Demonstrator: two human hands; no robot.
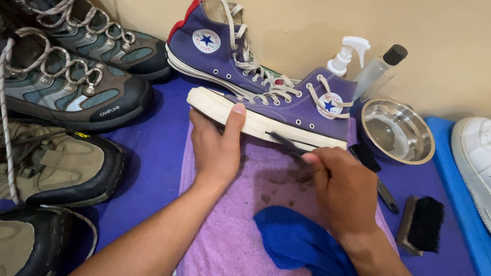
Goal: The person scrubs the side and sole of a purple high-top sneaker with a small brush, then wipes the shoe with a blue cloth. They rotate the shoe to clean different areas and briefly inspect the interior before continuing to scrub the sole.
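- Purple canvas high-top sneaker lies on its side just past my hands, white rubber sole edge turned toward me, sitting on a lilac towel that has dark dirty smudges right between my hands.
- My left hand is wrapped around the toe end of the sole, thumb up on the white rubber, fingers tucked underneath out of sight, so it's a firm, fairly narrow grip.
- My right hand is closed around a thin dark brush, pinched at the fingertips, with the bristle end touching the sole edge near the middle of the shoe.
- Blue cloth is bunched on the towel right under my right wrist.
- Off to the right of my right hand: a black-bristled wooden brush, and beyond it a small steel bowl.
- Behind the bowl stand a white spray bottle and a clear bottle with a black cap.
- The second purple sneaker leans against the wall behind the one I'm holding.
- Left of my left hand there's a pile of hiking boots.
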